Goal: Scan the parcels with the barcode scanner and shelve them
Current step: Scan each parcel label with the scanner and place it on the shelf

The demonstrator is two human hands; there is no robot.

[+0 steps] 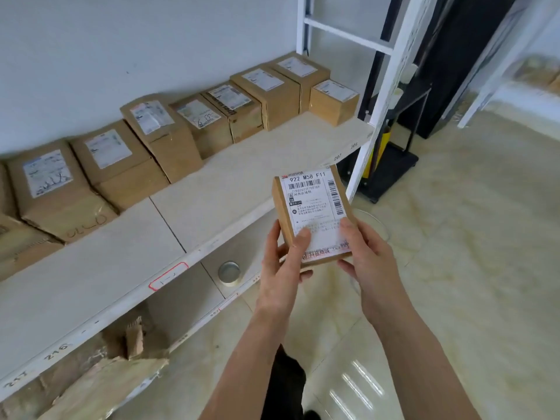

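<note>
We hold a small brown parcel in the air, just in front of the shelf. Our left hand and right hand both grip its lower end. A row of boxes lines the shelf's back. A tape roll sits on the lower shelf.

A round roll of clear tape lies on the lower white shelf board at six o'clock, while a black metal wheeled stand holding something yellow sits on the glossy beige floor tiles at two o'clock.
</note>
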